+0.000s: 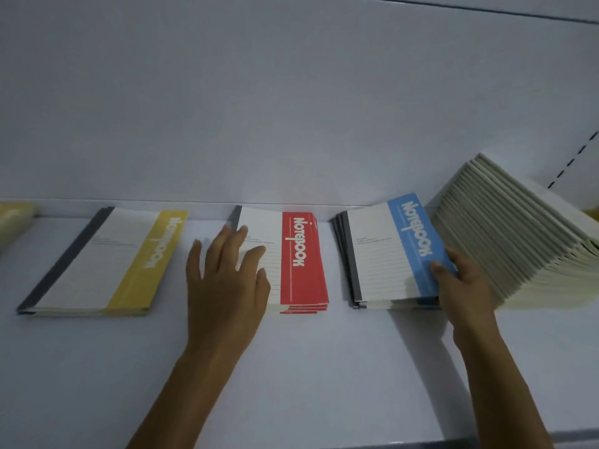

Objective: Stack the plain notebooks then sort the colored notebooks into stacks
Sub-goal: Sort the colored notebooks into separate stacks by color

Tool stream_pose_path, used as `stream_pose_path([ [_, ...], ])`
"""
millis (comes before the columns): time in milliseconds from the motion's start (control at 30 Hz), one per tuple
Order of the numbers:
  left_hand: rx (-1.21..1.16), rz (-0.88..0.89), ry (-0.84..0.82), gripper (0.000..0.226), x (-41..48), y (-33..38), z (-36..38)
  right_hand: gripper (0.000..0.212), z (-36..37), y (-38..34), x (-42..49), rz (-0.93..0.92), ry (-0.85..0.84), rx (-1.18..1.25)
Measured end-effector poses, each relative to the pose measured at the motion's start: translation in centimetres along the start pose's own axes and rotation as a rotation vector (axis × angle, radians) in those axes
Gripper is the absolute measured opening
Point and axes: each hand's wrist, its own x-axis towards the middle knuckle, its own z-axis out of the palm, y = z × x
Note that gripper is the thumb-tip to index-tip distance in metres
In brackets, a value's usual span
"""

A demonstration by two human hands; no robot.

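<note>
Blue-banded notebook stack (382,257), right edge in right hand's (460,280) pinch; red-banded stack (301,260) leftward under flat, open-fingered left hand (223,273).

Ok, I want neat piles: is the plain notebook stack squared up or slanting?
Slanting. The plain notebook stack sits skewed, and its notebook edges are stepped like a fanned deck rather than flush.

left grip (227,273) covers the left part of the red notebook stack (303,264), and right grip (460,283) hides the near-right corner of the blue stack (389,257). small print on the covers is way too tiny to read, and the lettering on the yellow notebook (107,264) is smeary. the plain stack (518,234) runs off the right edge, some blurry yellowish thing (13,218) is cut at the left
</note>
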Motion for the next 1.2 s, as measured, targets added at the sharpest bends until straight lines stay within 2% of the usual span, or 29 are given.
stream_pose_path([
  [67,-0.064,0.000,-0.015,0.033,-0.1,2.3,0.0,0.021,-0.3,0.3,0.3,-0.038,0.006,-0.077],
  [133,-0.070,-0.018,-0.098,0.045,-0.3,4.3,0.8,0.024,-0.5,0.6,0.6,-0.080,-0.004,-0.198],
  [233,-0.021,-0.014,-0.231,0.060,-1.0,5.9,2.6,0.046,-1.2,1.5,1.1,-0.118,-0.056,-0.467],
  [333,-0.048,0.015,-0.242,0.059,-1.6,5.8,3.6,0.061,-1.6,1.8,1.1,-0.170,-0.203,-0.632],
  [467,-0.023,0.032,-0.247,0.069,-1.7,5.6,3.8,0.066,-1.6,2.0,0.7,-0.208,-0.420,-0.786],
  [733,-0.052,0.046,-0.160,0.056,-1.6,5.9,4.1,0.066,-1.1,4.1,0.7,-0.339,-0.286,-0.830],
  [867,-0.064,-0.001,-0.170,0.057,-1.7,6.0,4.0,0.073,-0.8,4.2,0.0,-0.552,-0.184,-0.861],
  [1000,-0.059,-0.008,-0.220,0.068,-1.7,5.9,3.9,0.067,0.0,4.3,-0.5,-0.633,-0.284,-0.868],
  [1200,-0.060,-0.010,-0.213,0.062,-1.6,6.0,3.8,0.061,0.0,4.6,-0.2,-0.583,-0.327,-0.822],
])
